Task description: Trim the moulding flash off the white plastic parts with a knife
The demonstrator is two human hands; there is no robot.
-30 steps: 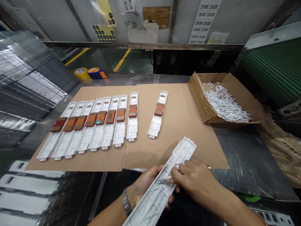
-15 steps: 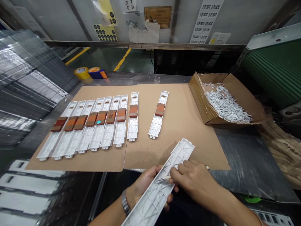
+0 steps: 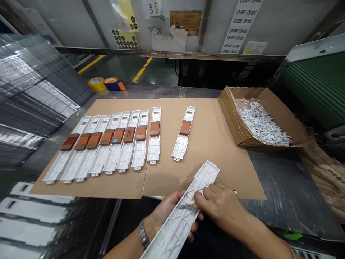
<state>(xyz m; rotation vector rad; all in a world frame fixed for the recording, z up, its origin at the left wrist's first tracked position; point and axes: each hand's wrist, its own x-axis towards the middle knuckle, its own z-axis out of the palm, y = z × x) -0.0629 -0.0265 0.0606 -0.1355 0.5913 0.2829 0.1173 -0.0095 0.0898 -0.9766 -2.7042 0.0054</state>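
Observation:
A long white ribbed plastic panel (image 3: 180, 219) slants across the lower middle of the view. My left hand (image 3: 165, 212) is wrapped round its left edge, with fingertips showing at the right edge. My right hand (image 3: 217, 203) is closed over the panel's upper part, pinching a thin pale stick-like tool (image 3: 190, 203) whose tip touches the ribs. Beyond my hands, a similar white panel with a brown block (image 3: 185, 127) lies on the cardboard sheet (image 3: 210, 144).
Several white panels with brown blocks (image 3: 129, 134) stand in a row at the left. A cardboard box (image 3: 229, 115) of small white parts (image 3: 265, 124) is at the right. Tape rolls (image 3: 97, 83) lie at the back left, and more white panels (image 3: 32, 212) are at lower left.
The camera view has shifted slightly, so the table and its contents appear a little lower and further right. Both hands keep their holds, and the tool tip stays at the ribs.

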